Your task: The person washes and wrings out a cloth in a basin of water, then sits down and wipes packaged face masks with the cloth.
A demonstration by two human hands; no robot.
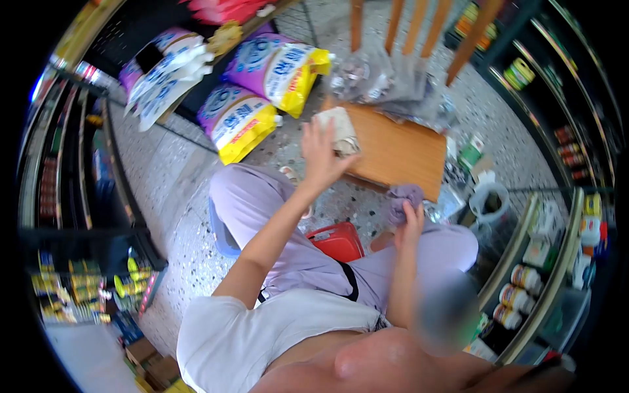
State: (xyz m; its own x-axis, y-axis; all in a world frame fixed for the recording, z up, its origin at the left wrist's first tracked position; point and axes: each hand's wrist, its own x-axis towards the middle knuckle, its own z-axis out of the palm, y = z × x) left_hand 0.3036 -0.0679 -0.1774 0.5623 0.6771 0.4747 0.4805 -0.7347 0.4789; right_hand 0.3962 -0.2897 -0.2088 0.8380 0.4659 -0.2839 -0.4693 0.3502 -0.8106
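My left hand (318, 156) reaches over the near left corner of a low wooden stool or small table (400, 147). Its fingers are spread, the thumb pointing right, and they overlap the edge of a folded whitish cloth-like piece (341, 130) at that corner. Whether the fingers press on that piece is unclear. My right hand (411, 224) is closed around a bunched greyish-purple cloth (403, 202), held at the near right corner of the wooden top.
Purple-and-yellow bags (239, 124) lie at the upper left. Clear plastic bags (370, 75) sit behind the wooden top, by wooden slats (409, 26). A red plastic piece (335, 241) is between my legs. Stocked shelves (524, 288) stand on both sides.
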